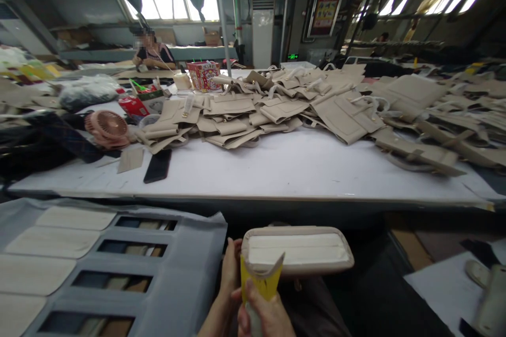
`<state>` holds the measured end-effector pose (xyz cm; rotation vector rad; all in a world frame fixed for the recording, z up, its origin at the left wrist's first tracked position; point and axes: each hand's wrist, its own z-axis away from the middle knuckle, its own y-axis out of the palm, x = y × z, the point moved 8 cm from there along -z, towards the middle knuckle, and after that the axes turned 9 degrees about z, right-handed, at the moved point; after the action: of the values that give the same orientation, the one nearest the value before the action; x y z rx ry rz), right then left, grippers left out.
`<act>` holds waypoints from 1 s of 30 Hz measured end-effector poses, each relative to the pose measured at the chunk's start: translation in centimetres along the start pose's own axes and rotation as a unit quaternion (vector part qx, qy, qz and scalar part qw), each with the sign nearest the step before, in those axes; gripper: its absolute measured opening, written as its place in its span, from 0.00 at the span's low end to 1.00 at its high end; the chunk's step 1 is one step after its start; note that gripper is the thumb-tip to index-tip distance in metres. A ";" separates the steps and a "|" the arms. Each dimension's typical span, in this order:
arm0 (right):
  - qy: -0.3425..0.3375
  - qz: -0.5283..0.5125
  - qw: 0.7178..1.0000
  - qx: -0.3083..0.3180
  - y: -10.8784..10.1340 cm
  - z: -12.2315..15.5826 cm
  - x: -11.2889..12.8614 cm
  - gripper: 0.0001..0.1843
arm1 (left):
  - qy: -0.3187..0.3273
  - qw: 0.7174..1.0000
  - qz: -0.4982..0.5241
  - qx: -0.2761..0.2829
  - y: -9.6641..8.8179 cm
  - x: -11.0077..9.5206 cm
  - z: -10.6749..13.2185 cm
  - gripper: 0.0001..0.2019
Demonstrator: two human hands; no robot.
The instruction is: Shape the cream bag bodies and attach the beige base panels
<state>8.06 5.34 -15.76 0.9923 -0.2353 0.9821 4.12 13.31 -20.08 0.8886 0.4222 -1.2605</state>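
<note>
A beige, round-cornered bag piece [298, 272] with a white panel framed by its rim is held low in front of me, over my lap. At its left end is my left hand [230, 268], closed on the edge, with part of the fingers hidden behind it. My right hand [263, 310] is wrapped round a yellow, flat-sided tool [263, 283] with a pale grip and a curved, notched top. That top overlaps the left part of the white panel; whether it touches cannot be made out.
Beyond lies a white table [253, 174] with piled beige bag parts [253, 110], a dark phone [157, 166] and a pink fan [106, 129]. A grey slotted board [169, 274] bearing pale strips stands at left. Another person [152, 52] sits far back.
</note>
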 end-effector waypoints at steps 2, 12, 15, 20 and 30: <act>0.007 0.023 1.000 0.018 0.3 0.0 -0.7 0.39 | 0.085 0.995 0.027 -0.033 -1.0 -1.9 -0.5 0.27; 0.040 -0.002 0.999 -0.007 0.4 -0.5 -1.0 0.39 | 0.192 0.973 -0.104 0.078 3.9 -8.0 1.6 0.31; 0.049 0.009 0.999 0.003 -0.1 -0.9 -1.5 0.40 | 0.207 0.957 -0.193 0.070 4.8 -8.4 1.7 0.30; 0.053 0.016 0.998 0.027 -0.4 -1.2 -1.6 0.40 | 0.241 0.938 -0.248 0.034 4.7 -9.0 1.8 0.28; 0.077 -0.019 0.997 0.012 -1.0 -0.9 0.2 0.37 | 0.320 0.784 -0.530 -0.045 7.7 -10.9 2.2 0.25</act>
<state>8.73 6.00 -16.81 0.9339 -0.0755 1.0233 7.77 18.84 -8.32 1.0084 1.6975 -1.8873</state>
